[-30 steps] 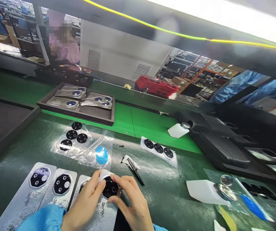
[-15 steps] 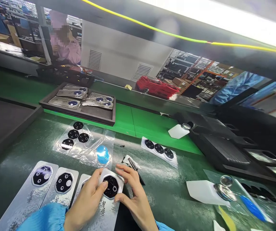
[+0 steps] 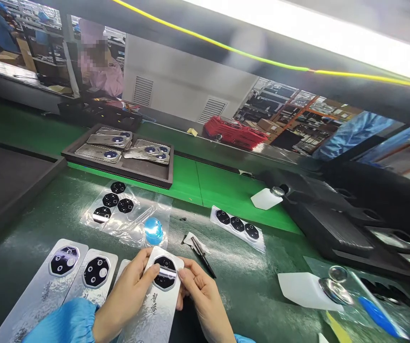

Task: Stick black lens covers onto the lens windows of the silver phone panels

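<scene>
A silver phone back cover (image 3: 155, 307) with a black camera ring (image 3: 164, 278) is held near the bottom of the view, over the green mat. My left hand (image 3: 126, 297) grips its left edge, thumb resting beside the ring. Closed on the right edge is my right hand (image 3: 201, 300), thumb tip at the ring. A bright glare strip crosses the ring between the thumbs. Two more covers (image 3: 65, 281) lie flat to the left, and a third is partly hidden under my left hand.
Black tweezers (image 3: 202, 255) lie just beyond my right hand. A plastic sheet with black rings (image 3: 117, 207) and a blue cap (image 3: 153, 230) sits ahead; another ring strip (image 3: 237, 224) to the right. A dark tray (image 3: 119, 166) of covers stands farther back. White dispenser bottles (image 3: 307, 290) right.
The cover has been lifted and tilted up toward me. My right fingers moved from over the ring to the cover's right edge. My left thumb slid to the ring's side.
</scene>
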A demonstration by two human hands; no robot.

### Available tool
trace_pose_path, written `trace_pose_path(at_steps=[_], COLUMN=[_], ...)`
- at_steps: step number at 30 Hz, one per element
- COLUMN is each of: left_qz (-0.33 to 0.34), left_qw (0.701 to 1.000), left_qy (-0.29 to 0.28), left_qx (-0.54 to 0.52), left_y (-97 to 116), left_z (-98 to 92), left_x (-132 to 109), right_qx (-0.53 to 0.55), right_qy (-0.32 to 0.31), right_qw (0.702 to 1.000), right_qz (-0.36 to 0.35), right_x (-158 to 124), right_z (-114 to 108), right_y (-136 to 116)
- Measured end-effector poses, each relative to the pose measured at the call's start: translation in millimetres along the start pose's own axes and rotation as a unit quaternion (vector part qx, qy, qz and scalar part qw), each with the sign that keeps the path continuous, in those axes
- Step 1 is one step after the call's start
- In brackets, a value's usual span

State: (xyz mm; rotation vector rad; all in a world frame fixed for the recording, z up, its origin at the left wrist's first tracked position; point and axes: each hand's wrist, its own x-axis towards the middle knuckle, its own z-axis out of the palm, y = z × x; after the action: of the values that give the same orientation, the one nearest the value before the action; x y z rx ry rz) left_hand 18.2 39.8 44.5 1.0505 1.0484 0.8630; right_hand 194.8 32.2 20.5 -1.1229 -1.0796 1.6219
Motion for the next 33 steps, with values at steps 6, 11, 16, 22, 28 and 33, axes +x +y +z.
trace_pose_path(at_steps=[6, 11, 16, 22, 28, 33], left_qz=[-0.034, -0.046, -0.061, -0.068, -0.058, -0.048], left_qw=[0.999, 0.999, 0.998, 0.998, 0.998, 0.998], left_qy=[-0.019, -0.027, -0.030, -0.017, -0.025, -0.037], left_qx=[0.000, -0.001, -0.017, -0.003, -0.003, -0.019], left_y=[3.3, 1.9, -1.9, -1.4, -0.6, -6.7], left_z=[0.8, 0.0, -0.7, 1.0, 1.3, -4.0], left_x=[-2.9, -2.7, -0.8, -2.0, -3.1, -2.4], right_qx=[0.005, -0.023, -0.020, -0.019, -0.006, 0.030], right_qy=[0.012, 0.019, 0.013, 0.010, 0.017, -0.008], right_qw=[1.000, 1.000, 1.000, 1.000, 1.000, 0.999], right_qz=[0.006, 0.007, 0.001, 0.005, -0.005, 0.017], right_x=[1.9, 0.8, 0.8, -0.1, -3.4, -0.1], right_z=[-0.7, 1.7, 3.0, 3.4, 7.5, 10.2], right_y=[0.4, -5.1, -3.6, -2.2, -3.5, 0.4])
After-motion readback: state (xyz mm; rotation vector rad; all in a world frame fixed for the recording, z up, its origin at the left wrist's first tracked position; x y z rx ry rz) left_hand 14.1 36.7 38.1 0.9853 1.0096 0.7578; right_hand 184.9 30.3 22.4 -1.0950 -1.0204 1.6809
